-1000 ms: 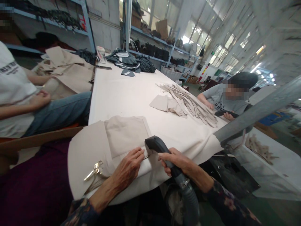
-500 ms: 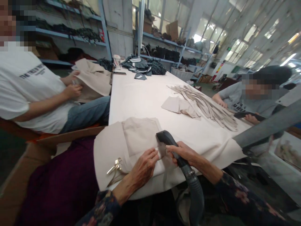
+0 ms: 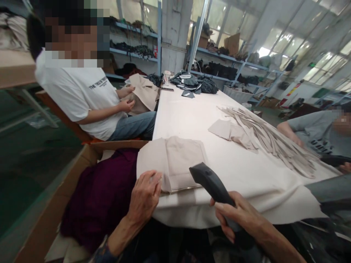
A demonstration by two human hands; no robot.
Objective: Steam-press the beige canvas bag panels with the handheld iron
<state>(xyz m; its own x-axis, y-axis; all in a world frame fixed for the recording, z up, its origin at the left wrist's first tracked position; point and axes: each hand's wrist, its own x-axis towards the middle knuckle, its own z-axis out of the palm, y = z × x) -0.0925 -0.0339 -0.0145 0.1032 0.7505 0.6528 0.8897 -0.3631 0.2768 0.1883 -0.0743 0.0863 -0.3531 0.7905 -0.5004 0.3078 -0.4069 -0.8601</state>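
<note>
My right hand [image 3: 233, 212] is wrapped around a black handheld thread trimmer [image 3: 212, 180], shaped like a clipper, its head raised near the right end of a metal zipper. A beige fabric piece [image 3: 185, 155] with a sewn-on pocket panel lies at the table's near left corner. The zipper [image 3: 183, 189] runs along its near edge. My left hand [image 3: 145, 193] is closed at the left end of this edge, fingers bent together on the cloth. What lies under the fingertips is partly hidden.
A cardboard box [image 3: 52, 186] with purple cloth [image 3: 104, 193] stands left of the white-covered table [image 3: 189, 113]. Beige strips [image 3: 265, 135] and dark pieces [image 3: 189, 81] lie farther back. One person [image 3: 82, 91] sits at left handling beige cloth; another [image 3: 315, 135] sits at right.
The view has swung left. My right hand has drawn the trimmer back off the zipper edge. My left hand has shifted left along the fabric, where gold-coloured metal parts showed before.
</note>
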